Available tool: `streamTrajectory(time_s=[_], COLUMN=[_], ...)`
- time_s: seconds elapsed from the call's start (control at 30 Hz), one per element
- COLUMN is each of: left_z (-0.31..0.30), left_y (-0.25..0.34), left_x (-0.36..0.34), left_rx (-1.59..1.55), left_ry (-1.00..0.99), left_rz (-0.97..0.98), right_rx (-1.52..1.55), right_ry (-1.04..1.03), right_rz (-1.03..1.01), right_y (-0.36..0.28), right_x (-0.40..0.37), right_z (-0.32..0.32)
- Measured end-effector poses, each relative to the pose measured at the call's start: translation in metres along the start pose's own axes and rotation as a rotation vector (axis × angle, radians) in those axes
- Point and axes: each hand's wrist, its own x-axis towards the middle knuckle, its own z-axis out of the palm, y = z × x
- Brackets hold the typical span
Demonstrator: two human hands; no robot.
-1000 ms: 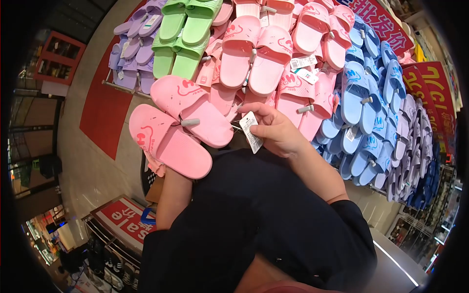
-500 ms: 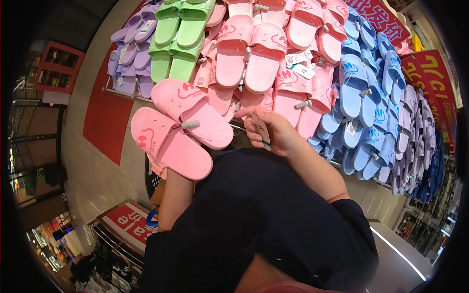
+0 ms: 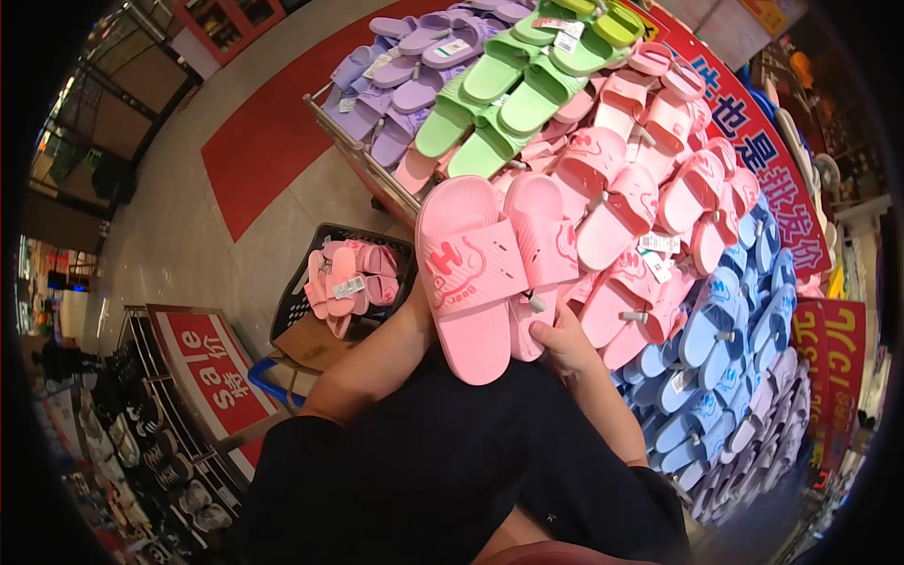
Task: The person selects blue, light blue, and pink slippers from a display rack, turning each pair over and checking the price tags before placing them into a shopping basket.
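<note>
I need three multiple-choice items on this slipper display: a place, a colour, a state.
1. The green slippers lie: A. between purple slippers and pink ones; B. among the blue ones; C. on the floor.
2. The pair of slippers gripped by the right hand is: A. blue; B. green; C. pink.
3. The black basket is: A. empty; B. holding pink slippers; C. overturned.
Answers: 1 A, purple on one side, pink on the other; 2 C, straps and soles are pink; 3 B, pink slippers lie inside.
</note>
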Motion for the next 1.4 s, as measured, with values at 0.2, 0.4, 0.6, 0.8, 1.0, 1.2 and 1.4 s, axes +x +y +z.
streamTrajectory(time_s=[0.2,0.4,0.6,0.8,1.0,1.2,1.4], left_z=[-0.025,-0.064,-0.078,-0.08,-0.122,-0.2,-0.316], left_y=[0.028,0.006,0.036,0.09,0.118,0.144,0.148], left_x=[-0.035,-0.059,-0.063,-0.069,-0.074,-0.103,-0.144], left_rx=[0.179,0.682,1.606,1.603,1.108,0.957,1.297], left_ry=[0.392,0.667,0.489,0.165,0.291,0.918,1.446], left_rz=[0.286,0.645,0.636,0.741,0.443,0.593,0.712], right_rx=[-0.062,-0.285,-0.441,-0.511,-0.543,-1.136,-0.945], right_ry=[0.016,0.042,-0.019,-0.094,-0.184,-0.123,-0.047], right_rz=[0.043,0.032,0.054,0.14,0.167,-0.121,0.118], right_y=[-0.007,0.015,0.007,0.017,0.045,0.056,0.054], right_x=[0.011,0.032,0.056,0.081,0.107,0.124,0.124], right_z=[0.015,0.025,0.038,0.059,0.073,0.067,0.058])
